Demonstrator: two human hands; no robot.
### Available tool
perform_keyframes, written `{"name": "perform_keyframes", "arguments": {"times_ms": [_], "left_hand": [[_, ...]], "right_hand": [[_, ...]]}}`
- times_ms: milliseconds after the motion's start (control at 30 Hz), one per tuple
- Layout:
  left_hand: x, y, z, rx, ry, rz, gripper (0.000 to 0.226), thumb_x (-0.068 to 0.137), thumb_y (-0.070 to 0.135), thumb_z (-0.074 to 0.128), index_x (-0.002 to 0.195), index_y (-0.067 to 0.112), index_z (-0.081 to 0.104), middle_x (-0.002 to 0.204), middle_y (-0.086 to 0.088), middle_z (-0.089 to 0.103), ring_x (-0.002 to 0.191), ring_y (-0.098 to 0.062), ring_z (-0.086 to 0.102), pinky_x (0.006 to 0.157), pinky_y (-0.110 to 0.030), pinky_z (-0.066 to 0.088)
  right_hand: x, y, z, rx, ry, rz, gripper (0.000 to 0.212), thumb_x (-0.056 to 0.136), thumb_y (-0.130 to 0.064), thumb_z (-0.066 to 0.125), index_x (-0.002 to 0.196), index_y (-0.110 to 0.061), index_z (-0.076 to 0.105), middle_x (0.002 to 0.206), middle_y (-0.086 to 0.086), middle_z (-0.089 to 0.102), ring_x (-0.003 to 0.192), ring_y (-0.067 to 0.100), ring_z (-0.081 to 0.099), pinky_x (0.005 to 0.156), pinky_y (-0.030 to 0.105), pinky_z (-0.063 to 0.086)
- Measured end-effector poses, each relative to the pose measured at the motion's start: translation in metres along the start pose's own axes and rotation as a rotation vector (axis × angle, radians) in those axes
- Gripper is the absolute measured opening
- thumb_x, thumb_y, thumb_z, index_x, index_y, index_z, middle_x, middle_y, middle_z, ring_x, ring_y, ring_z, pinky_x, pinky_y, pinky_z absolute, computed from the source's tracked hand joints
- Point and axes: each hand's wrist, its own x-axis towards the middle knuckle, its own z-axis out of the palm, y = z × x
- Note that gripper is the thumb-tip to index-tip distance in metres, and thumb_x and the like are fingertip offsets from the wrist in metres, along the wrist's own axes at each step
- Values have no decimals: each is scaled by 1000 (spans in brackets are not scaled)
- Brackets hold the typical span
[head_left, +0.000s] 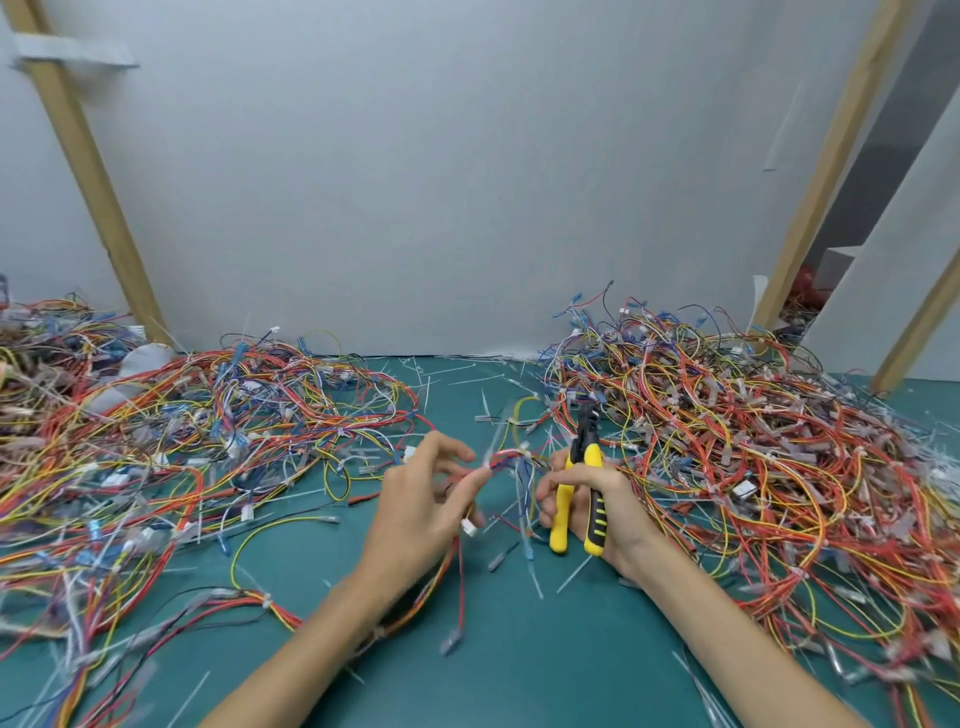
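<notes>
Now the small wire bundle (505, 457) hangs between my two hands, just above the tabletop (519, 654). Its red strands arch from the fingertips of my left hand (415, 514) across to the fingers of my right hand (597, 499), with thin blue and white leads drooping down in the gap between them. A white connector (470, 528) dangles just under my left fingers, and more of the red leads trail back beneath that wrist.

My left hand is turned back-up, with the fingers reaching forward and lightly curled, pinching the red strands at their tips. My right hand is wrapped round the yellow-and-black cutters (586, 449), whose handles point down toward me and whose dark nose stands up beyond my knuckles. Whether the nose is parted I cannot tell. Both forearms come in low from the near edge and angle toward each other.

Beyond and outside my left hand sprawls a left wire heap (156, 441). Outside my right hand rises a thicker right wire heap (753, 447). Pale cable-tie offcuts (467, 371) litter the green surface ahead of my hands.
</notes>
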Motion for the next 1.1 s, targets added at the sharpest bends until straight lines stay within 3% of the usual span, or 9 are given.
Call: {"name": "perform_keyframes", "arguments": {"times_ms": [133, 267, 467, 600, 700, 833, 900, 1000, 1100], "left_hand": [[-3, -16, 0, -192, -99, -310, 8, 88, 17, 70, 90, 10, 67, 72, -10, 73, 55, -31, 70, 59, -50, 59], [-1, -18, -2, -189, -136, -309, 8, 82, 21, 76, 85, 15, 73, 77, -10, 74, 62, -31, 71, 61, -34, 58], [-1, -19, -2, -276, -151, -303, 9, 85, 6, 72, 94, 7, 70, 83, -8, 76, 70, -25, 74, 67, -29, 57], [-2, -20, 0, -169, -85, -249, 4, 88, 11, 70, 91, 13, 72, 79, -4, 75, 67, -18, 72, 66, -27, 55], [-1, -21, 1, -40, 24, -212, 8, 87, 17, 71, 82, 23, 72, 75, 5, 74, 69, -3, 69, 68, -16, 51], [-1, -22, 0, 59, 137, -194, 20, 87, 27, 70, 68, 27, 67, 54, 18, 65, 54, 8, 59, 57, -7, 41], [-2, -23, 0, 122, 164, -147, 21, 87, 30, 70, 66, 27, 67, 58, 20, 65, 59, 9, 60, 60, -9, 40], [-4, -27, 1, 364, 209, -50, 7, 83, 37, 73, 78, 32, 71, 86, 22, 64, 88, -2, 53, 79, -28, 33], [-4, -29, 0, 442, 225, 27, 6, 81, 36, 75, 80, 31, 72, 87, 17, 63, 89, -9, 51, 78, -30, 31]], "right_hand": [[3, -6, -8, -197, 128, -95, 14, 60, -10, 66, 71, -13, 58, 62, 19, 52, 45, 24, 46, 47, 30, 43], [3, -9, -16, -104, 124, -65, 18, 64, -8, 63, 79, -9, 52, 63, 17, 56, 45, 22, 48, 47, 29, 45], [1, -9, -14, -69, 94, -56, 26, 59, -7, 67, 81, -9, 53, 64, 17, 53, 45, 22, 47, 48, 32, 47], [0, -9, -14, -62, 91, -53, 22, 64, -7, 64, 82, -8, 52, 66, 17, 54, 46, 21, 48, 49, 33, 49], [0, -9, -14, -104, 97, -71, 21, 64, -9, 64, 82, -9, 53, 68, 17, 55, 46, 21, 49, 50, 32, 49], [0, -9, -14, -142, 90, -92, 10, 63, -10, 64, 70, -14, 60, 69, 18, 53, 49, 22, 50, 53, 32, 50], [0, -9, -15, -158, 88, -102, 9, 63, -9, 64, 69, -14, 60, 70, 19, 54, 48, 21, 50, 54, 33, 51], [0, -9, -14, -178, 87, -105, 11, 63, -10, 63, 72, -12, 57, 70, 19, 55, 48, 20, 50, 54, 33, 50], [-2, -9, -12, -218, 78, -109, 15, 65, -11, 61, 78, -9, 55, 70, 17, 58, 50, 21, 50, 54, 32, 50]]}}
